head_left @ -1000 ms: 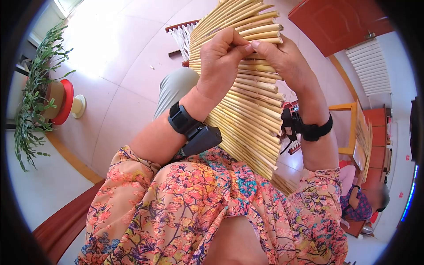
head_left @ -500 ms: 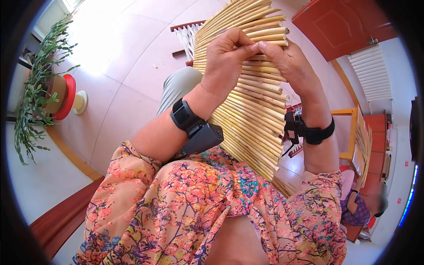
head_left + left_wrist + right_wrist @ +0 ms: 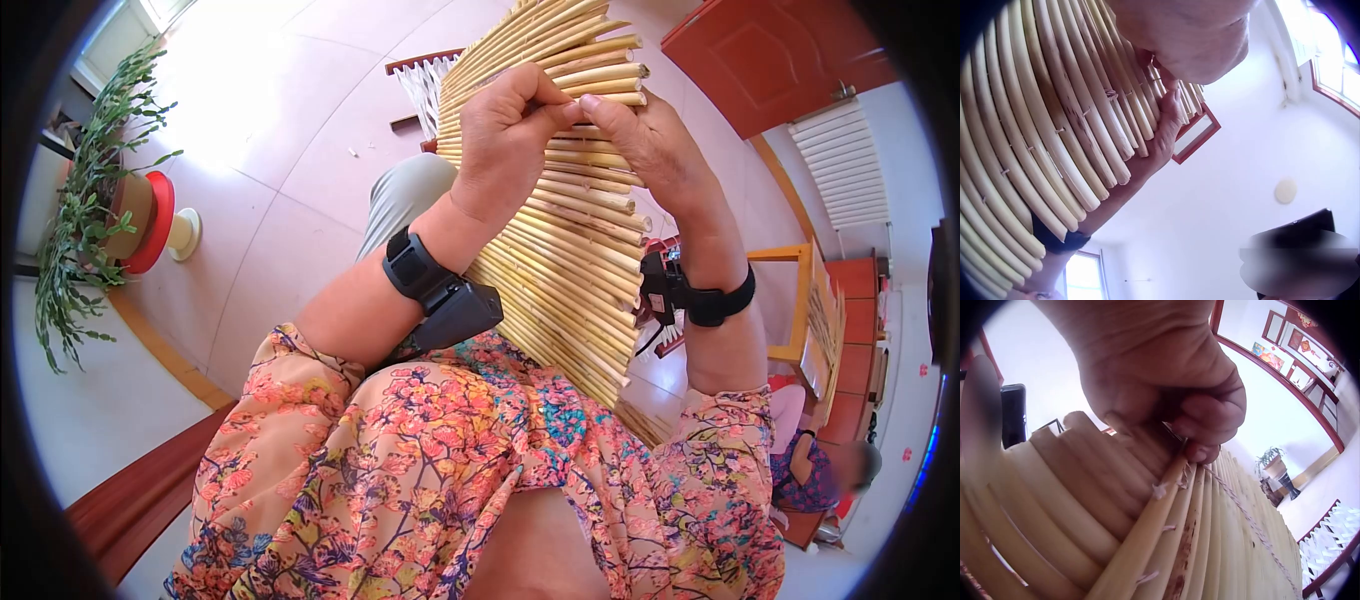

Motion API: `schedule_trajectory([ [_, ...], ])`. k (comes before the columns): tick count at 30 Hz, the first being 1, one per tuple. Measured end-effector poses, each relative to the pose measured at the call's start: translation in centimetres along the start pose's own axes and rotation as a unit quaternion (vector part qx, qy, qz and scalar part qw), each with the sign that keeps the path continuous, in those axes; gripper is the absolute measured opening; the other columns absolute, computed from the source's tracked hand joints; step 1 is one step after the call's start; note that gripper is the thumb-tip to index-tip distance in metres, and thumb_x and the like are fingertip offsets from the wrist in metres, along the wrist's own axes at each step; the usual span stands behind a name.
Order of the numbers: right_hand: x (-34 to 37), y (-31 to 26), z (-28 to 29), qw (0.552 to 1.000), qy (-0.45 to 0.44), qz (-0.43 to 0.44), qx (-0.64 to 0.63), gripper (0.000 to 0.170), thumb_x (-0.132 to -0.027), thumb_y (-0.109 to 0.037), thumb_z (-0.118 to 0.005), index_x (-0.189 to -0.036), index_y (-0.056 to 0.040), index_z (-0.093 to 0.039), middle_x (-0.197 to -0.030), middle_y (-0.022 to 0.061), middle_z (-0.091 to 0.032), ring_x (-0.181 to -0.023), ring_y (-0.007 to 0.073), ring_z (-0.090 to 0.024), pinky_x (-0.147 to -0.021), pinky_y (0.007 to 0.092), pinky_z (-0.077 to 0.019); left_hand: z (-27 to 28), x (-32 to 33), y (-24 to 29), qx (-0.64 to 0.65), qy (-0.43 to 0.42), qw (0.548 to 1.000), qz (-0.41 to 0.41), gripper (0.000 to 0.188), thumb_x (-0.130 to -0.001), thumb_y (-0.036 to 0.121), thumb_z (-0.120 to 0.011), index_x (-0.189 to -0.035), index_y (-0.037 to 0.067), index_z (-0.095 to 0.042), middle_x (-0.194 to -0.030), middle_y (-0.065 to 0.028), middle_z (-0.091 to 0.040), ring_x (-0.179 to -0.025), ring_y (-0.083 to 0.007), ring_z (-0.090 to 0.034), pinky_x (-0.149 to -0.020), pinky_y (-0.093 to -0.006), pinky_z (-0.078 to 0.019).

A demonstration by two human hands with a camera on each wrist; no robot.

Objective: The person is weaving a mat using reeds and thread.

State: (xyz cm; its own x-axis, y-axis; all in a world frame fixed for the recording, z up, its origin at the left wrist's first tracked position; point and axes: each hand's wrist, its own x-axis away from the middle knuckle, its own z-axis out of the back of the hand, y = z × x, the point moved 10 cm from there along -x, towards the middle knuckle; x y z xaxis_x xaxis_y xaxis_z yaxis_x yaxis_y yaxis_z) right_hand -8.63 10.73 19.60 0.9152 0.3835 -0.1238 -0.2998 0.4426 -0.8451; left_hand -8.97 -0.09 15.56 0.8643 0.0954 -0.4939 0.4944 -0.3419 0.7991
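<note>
A mat of pale yellow stalks (image 3: 570,270) slants across the lap in the head view. Bent over its upper part, the left hand (image 3: 500,145) pinches with thumb and forefinger; what lies between the tips is mostly hidden, seemingly thin twine. The right hand (image 3: 665,155) grips the mat's right edge, thumb on top, its tip against the left fingertips. In the left wrist view the right hand (image 3: 1163,140) shows behind the stalks (image 3: 1060,112). Pink-white twine (image 3: 1244,515) runs along the mat from the fingers in the right wrist view, below the right hand (image 3: 1154,369).
A stool with white webbing (image 3: 420,90) stands on the floor beyond the mat. At the left is a potted plant (image 3: 85,210) on a red and cream stand. A yellow wooden frame (image 3: 800,300) and a seated person (image 3: 805,475) are at the right.
The head view has shifted slightly, carrying the scene a little to the right. Both hands keep the same hold at the same part of the mat.
</note>
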Motion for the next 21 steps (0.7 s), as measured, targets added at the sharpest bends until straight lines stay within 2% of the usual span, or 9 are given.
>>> schedule_trajectory([
  [6, 0.0, 0.0, 0.2, 1.0, 0.001, -0.001, 0.009, 0.037, -0.089, -0.03, -0.049, -0.105, 0.0023, -0.056, -0.095, 0.01, -0.063, -0.087, 0.0158, -0.058, -0.08, 0.0273, -0.0451, 0.1, -0.1, -0.1, 0.047, 0.0, 0.999, 0.028, 0.009, -0.078, -0.003, -0.063, -0.074, -0.001, -0.055, -0.071, -0.0038, -0.059, -0.064, -0.0065, -0.054, -0.06, -0.0195, -0.0451],
  [8, 0.2, 1.2, 0.8, 0.999, 0.001, -0.033, 0.001, 0.037, -0.089, -0.029, -0.049, -0.106, 0.0024, -0.057, -0.096, 0.0098, -0.063, -0.088, 0.0154, -0.059, -0.081, 0.0275, -0.0452, 2.0, -0.7, 0.9, 0.079, 0.053, 0.995, -0.027, 0.006, -0.081, -0.002, -0.059, -0.076, -0.001, -0.055, -0.073, -0.0048, -0.058, -0.065, -0.0093, -0.056, -0.061, -0.0224, -0.0473],
  [9, 0.6, 1.6, 1.4, 0.999, 0.003, -0.033, 0.001, 0.037, -0.089, -0.029, -0.049, -0.106, 0.0024, -0.057, -0.096, 0.0098, -0.063, -0.088, 0.0154, -0.059, -0.081, 0.0275, -0.0452, 4.1, -1.8, 1.4, 0.154, 0.1, 0.983, -0.017, 0.007, -0.085, 0.002, -0.054, -0.078, 0.0, -0.056, -0.073, -0.0054, -0.056, -0.063, -0.0124, -0.056, -0.066, -0.0257, -0.0488],
  [11, 1.3, 3.9, 2.6, 0.985, 0.026, -0.103, -0.133, 0.039, -0.089, -0.03, -0.051, -0.11, 0.0029, -0.055, -0.099, 0.0101, -0.062, -0.091, 0.0147, -0.058, -0.083, 0.0276, -0.045, 6.1, -2.9, 2.2, 0.127, 0.114, 0.985, -0.004, 0.007, -0.089, 0.007, -0.052, -0.086, 0.002, -0.054, -0.078, -0.0045, -0.055, -0.071, -0.0132, -0.055, -0.07, -0.0285, -0.0494],
  [13, 1.2, 3.8, 2.2, 0.986, 0.022, -0.092, -0.139, 0.041, -0.089, -0.03, -0.052, -0.112, 0.0031, -0.054, -0.101, 0.0103, -0.061, -0.092, 0.0144, -0.057, -0.083, 0.0277, -0.0449, 6.6, -2.6, 2.2, 0.103, 0.128, 0.987, -0.005, 0.005, -0.089, 0.007, -0.052, -0.088, 0.002, -0.052, -0.08, -0.0049, -0.055, -0.074, -0.014, -0.055, -0.071, -0.0305, -0.0506],
  [16, 1.2, 2.8, 1.8, 0.985, 0.029, -0.09, -0.143, 0.048, -0.088, -0.035, -0.055, -0.116, 0.0034, -0.051, -0.106, 0.0103, -0.059, -0.096, 0.0136, -0.056, -0.084, 0.0269, -0.0442, 4.5, -0.2, -1.3, 0.099, 0.061, 0.991, 0.061, 0.009, -0.089, 0.011, -0.055, -0.094, 0.003, -0.054, -0.088, -0.0028, -0.055, -0.08, -0.0093, -0.053, -0.073, -0.024, -0.0454],
  [18, 1.1, 1.7, 1.7, 0.993, 0.043, -0.07, -0.085, 0.05, -0.088, -0.039, -0.056, -0.116, 0.0033, -0.052, -0.105, 0.0098, -0.059, -0.095, 0.0131, -0.055, -0.084, 0.0262, -0.0435, 1.0, 1.5, -2.0, 0.011, -0.063, 0.995, 0.077, 0.013, -0.088, 0.012, -0.058, -0.095, 0.003, -0.054, -0.089, -0.0016, -0.055, -0.081, -0.0074, -0.052, -0.073, -0.0222, -0.0443],
  [20, 0.9, 1.4, 1.3, 0.994, 0.026, -0.08, -0.069, 0.053, -0.088, -0.042, -0.055, -0.115, 0.0032, -0.052, -0.104, 0.0095, -0.06, -0.094, 0.0127, -0.055, -0.084, 0.0257, -0.0428, -1.6, 2.1, -2.4, -0.074, -0.159, 0.98, 0.097, 0.017, -0.087, 0.015, -0.061, -0.095, 0.002, -0.054, -0.089, -0.0001, -0.055, -0.081, -0.0065, -0.052, -0.072, -0.0206, -0.0435],
  [21, 0.9, 0.9, 1.6, 0.996, 0.04, -0.075, -0.016, 0.053, -0.088, -0.043, -0.054, -0.114, 0.003, -0.053, -0.103, 0.0092, -0.06, -0.094, 0.0126, -0.055, -0.084, 0.0257, -0.0431, -2.1, 1.6, -1.8, -0.078, -0.146, 0.983, 0.073, 0.021, -0.086, 0.022, -0.062, -0.088, 0.002, -0.056, -0.078, -0.0002, -0.056, -0.071, -0.0068, -0.053, -0.063, -0.0213, -0.0432],
])
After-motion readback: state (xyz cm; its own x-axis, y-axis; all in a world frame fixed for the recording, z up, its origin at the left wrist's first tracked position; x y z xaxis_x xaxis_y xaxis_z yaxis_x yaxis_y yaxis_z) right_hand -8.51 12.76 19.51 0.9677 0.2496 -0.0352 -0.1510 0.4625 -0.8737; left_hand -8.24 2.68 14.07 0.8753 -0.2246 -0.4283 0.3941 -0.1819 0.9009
